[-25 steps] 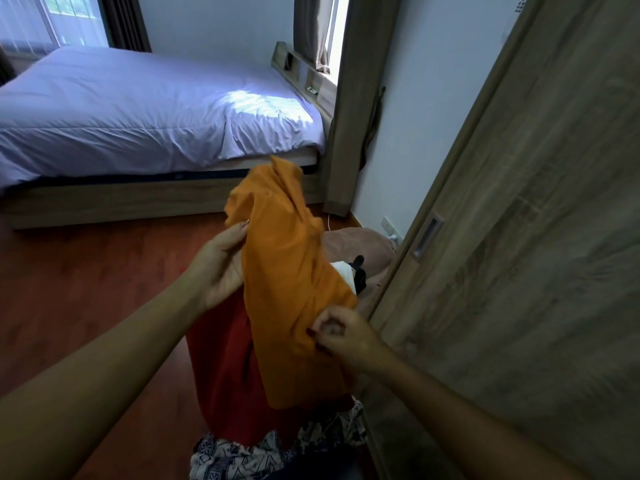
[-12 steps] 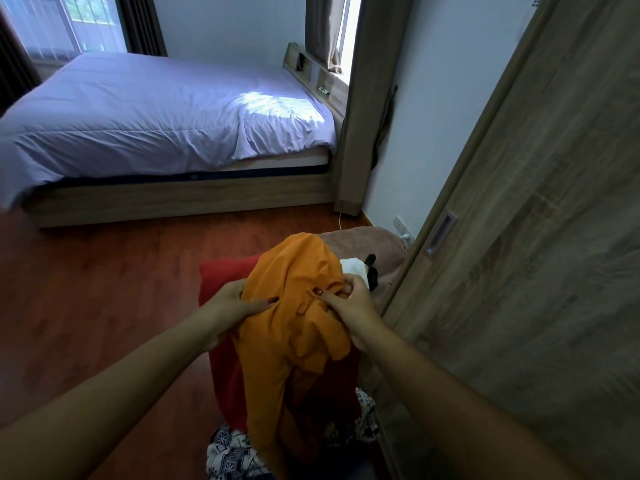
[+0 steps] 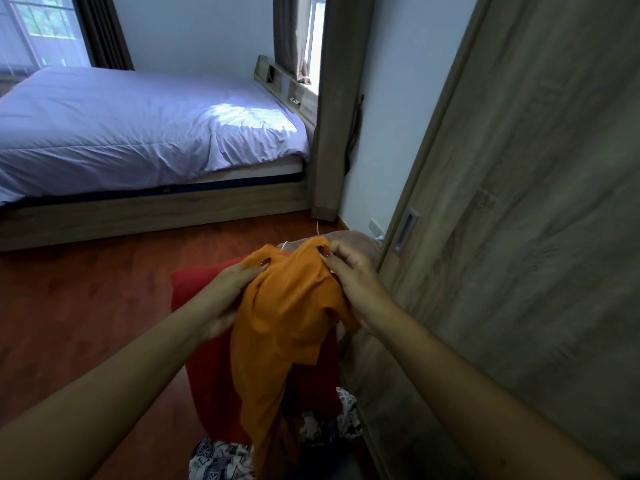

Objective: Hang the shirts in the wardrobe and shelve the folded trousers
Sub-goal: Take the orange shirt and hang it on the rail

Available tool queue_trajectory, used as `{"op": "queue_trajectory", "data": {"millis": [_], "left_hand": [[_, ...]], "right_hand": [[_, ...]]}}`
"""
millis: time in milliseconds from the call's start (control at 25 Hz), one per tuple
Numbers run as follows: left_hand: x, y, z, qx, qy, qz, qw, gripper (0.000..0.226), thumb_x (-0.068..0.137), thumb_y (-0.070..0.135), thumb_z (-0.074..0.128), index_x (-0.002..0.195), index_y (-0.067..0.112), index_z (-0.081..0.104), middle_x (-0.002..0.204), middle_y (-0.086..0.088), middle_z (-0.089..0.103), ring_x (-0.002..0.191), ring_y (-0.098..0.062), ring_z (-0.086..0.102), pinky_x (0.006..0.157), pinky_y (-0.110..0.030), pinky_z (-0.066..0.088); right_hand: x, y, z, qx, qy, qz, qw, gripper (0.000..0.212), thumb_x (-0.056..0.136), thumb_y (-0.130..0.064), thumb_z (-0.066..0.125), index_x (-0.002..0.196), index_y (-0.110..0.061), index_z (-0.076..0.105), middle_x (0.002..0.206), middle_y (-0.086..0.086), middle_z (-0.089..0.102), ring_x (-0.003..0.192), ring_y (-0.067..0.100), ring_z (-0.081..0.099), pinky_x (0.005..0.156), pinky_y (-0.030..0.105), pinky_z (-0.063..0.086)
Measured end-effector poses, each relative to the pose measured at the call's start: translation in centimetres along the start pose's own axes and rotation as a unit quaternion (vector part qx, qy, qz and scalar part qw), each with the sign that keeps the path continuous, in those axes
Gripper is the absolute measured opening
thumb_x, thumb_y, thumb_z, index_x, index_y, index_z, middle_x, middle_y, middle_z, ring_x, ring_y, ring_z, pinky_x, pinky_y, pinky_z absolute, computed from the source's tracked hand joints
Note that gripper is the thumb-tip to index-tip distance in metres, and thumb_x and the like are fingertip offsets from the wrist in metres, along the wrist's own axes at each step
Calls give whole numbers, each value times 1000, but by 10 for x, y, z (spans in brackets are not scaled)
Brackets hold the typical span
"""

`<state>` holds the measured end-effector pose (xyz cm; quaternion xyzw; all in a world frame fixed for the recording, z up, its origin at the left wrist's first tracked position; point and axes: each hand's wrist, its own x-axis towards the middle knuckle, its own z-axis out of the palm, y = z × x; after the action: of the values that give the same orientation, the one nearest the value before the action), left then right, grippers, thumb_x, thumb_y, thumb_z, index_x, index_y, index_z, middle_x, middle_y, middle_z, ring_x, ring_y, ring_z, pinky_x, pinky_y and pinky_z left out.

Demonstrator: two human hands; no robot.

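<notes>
In the head view, the orange shirt (image 3: 291,306) hangs bunched between both hands, in front of a red garment (image 3: 207,358) and beside the wardrobe door (image 3: 519,237). It looks light and limp, so it is probably best held at the shoulders. The left hand (image 3: 228,289) grips its left side, and the right hand (image 3: 349,282) pinches its top edge.

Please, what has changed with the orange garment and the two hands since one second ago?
The orange garment came down from its raised position and bunched up. The right hand moved from its lower edge to pinch it near the top; the left hand, earlier only touching its side, now grips it. Unchanged: the red cloth and patterned cloth beneath, the wardrobe door closed.
</notes>
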<state>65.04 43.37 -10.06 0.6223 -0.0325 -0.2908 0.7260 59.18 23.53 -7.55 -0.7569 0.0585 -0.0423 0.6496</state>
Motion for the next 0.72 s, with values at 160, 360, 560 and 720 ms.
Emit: {"op": "queue_trajectory", "data": {"millis": [160, 360, 560, 720], "left_hand": [[-32, 14, 80, -47, -131, 78, 987, 29, 90, 21, 56, 119, 21, 63, 103, -3, 73, 91, -17, 71, 78, -31, 59], [-75, 19, 191, 32, -220, 194, 955, 17, 86, 21, 59, 103, 16, 61, 92, -2, 67, 86, -16, 67, 72, -26, 55], [-137, 9, 307, 87, -281, 329, 897, 34, 77, 36, 72, 93, 9, 60, 87, -3, 62, 82, -12, 62, 72, -24, 55], [-178, -10, 383, 164, -380, 420, 808, 40, 82, 35, 67, 76, 1, 47, 70, 1, 49, 69, -10, 50, 63, -17, 41]], "right_hand": [[-49, -18, -61, 128, 160, 4, 979, 26, 92, -10, 43, 71, -19, 56, 66, -7, 58, 68, 11, 52, 63, 25, 42], [-150, -45, -147, 27, 166, -17, 986, 18, 86, -29, 59, 101, -21, 65, 92, -1, 66, 84, 12, 61, 73, 24, 48], [-305, -83, -238, -135, 284, -138, 939, 13, 90, -18, 61, 79, -23, 68, 75, -11, 65, 70, -4, 59, 67, 10, 44], [-416, -101, -294, -65, 410, -192, 889, 16, 94, -15, 54, 84, -22, 65, 74, -11, 63, 68, 0, 56, 62, 12, 46]]}}
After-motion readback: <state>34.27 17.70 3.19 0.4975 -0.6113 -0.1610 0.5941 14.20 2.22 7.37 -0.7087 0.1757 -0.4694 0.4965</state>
